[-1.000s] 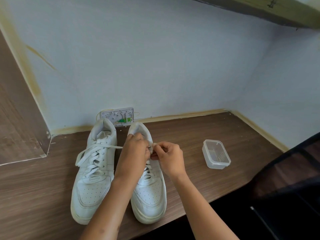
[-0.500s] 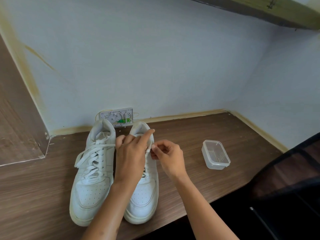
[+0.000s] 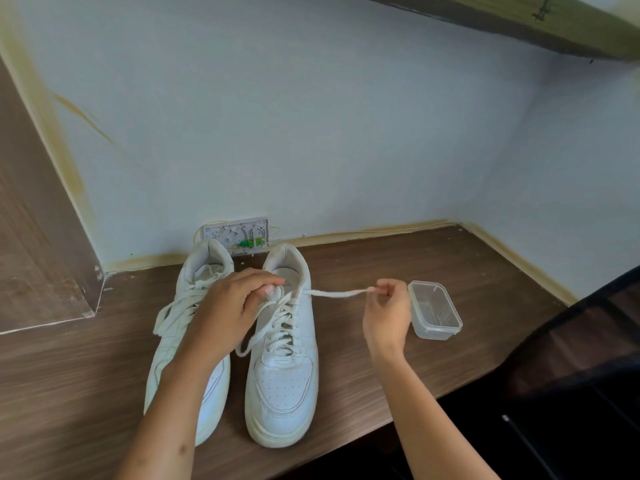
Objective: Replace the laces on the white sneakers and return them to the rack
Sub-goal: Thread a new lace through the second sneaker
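Two white sneakers stand side by side on the brown wooden table (image 3: 381,341), toes toward me. The left sneaker (image 3: 180,382) is partly covered by my left arm. The right sneaker (image 3: 282,375) is laced, with its knot undone. My left hand (image 3: 232,306) rests over the right sneaker's tongue, fingertips pressing at the top eyelets. My right hand (image 3: 388,313) pinches the end of the white lace (image 3: 332,293) and holds it stretched out to the right of the shoe. Another lace end hangs loose on the shoe's left side.
A clear plastic container (image 3: 434,315) stands just right of my right hand. A white wall box (image 3: 239,235) with a green part sits behind the sneakers. A wooden panel (image 3: 38,254) rises at the left. The table's front edge runs below the toes; a dark object (image 3: 581,358) sits at the lower right.
My right hand has pulled a lace end out to the right, away from the shoe. My left hand has shifted onto the right sneaker's tongue. The knot has come apart.
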